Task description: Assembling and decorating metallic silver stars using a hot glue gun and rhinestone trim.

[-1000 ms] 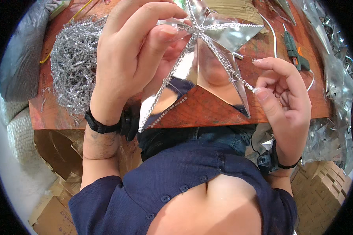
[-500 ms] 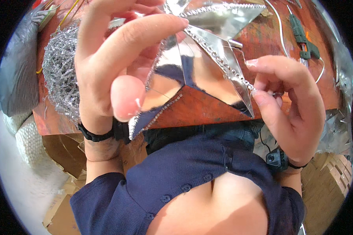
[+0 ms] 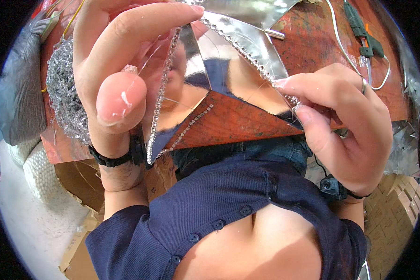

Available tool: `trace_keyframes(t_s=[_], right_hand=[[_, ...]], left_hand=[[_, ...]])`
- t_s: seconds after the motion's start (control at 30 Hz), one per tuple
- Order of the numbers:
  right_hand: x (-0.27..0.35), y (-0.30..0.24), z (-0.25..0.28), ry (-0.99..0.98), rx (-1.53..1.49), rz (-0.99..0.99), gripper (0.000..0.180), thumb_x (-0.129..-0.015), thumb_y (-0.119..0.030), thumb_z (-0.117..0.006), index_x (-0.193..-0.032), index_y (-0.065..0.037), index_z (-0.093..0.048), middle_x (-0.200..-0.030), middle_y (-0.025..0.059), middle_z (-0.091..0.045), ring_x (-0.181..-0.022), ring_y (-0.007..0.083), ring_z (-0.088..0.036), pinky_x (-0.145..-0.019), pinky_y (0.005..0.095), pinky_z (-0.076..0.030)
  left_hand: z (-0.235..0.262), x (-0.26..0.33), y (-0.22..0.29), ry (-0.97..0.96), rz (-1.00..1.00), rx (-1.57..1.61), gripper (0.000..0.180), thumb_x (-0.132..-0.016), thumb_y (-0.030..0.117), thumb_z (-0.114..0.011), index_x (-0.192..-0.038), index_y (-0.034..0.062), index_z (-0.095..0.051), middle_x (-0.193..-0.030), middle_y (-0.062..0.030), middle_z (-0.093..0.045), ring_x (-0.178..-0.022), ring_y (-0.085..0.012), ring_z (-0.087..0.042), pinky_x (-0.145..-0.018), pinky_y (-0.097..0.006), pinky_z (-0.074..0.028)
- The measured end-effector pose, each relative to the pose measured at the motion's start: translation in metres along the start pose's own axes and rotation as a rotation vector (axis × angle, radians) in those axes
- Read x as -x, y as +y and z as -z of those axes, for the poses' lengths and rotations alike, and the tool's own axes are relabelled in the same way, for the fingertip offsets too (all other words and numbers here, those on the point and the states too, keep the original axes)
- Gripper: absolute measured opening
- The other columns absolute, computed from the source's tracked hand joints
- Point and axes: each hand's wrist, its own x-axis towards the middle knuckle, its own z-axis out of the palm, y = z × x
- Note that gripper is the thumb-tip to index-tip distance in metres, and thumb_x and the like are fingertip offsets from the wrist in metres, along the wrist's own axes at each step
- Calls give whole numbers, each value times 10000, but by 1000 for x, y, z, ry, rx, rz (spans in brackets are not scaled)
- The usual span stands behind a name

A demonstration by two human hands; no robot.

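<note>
Our left hand (image 3: 98,60) grasps the mirrored star (image 3: 221,51) near its centre, thumb lifted clear, while our right hand (image 3: 352,105) pinches the beaded trim (image 3: 255,63) along one edge. The star is between both hands, over the table (image 3: 308,46); we judge it light, thin, slick-faced and easily creased, best gripped at the centre. Beyond our left hand sits silver tinsel (image 3: 65,93); beyond our right, a glue gun (image 3: 357,23).
</note>
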Motion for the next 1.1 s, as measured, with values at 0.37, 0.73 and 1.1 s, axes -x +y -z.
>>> trace_keyframes(t_s=[0.37,0.73,1.1], right_hand=[[-4,-23,-5,11,112,-43,305,-655,132,-564,-931,32,-646,-750,101,-589,-625,168,-536,-550,240,-400],[-3,-22,-5,3,304,51,318,-657,150,-558,-940,26,-633,-755,122,-596,-588,185,-550,-524,255,-420],[4,4,-13,122,70,128,336,-684,107,-606,-999,-9,-624,-851,89,-642,-643,205,-601,-561,262,-459]], left_hand=[[6,4,-47,-33,-285,178,957,-750,772,-173,-1040,-19,-625,-1185,-138,-497,-1093,-241,-511,-936,-335,-420],[2,-3,-15,-65,-52,33,947,-753,770,-199,-1052,-25,-617,-1176,-137,-502,-1086,-239,-515,-933,-333,-419],[0,-4,-46,-9,-365,328,408,-780,273,-420,-984,-6,-638,-978,-86,-547,-802,-163,-541,-686,-254,-424]])
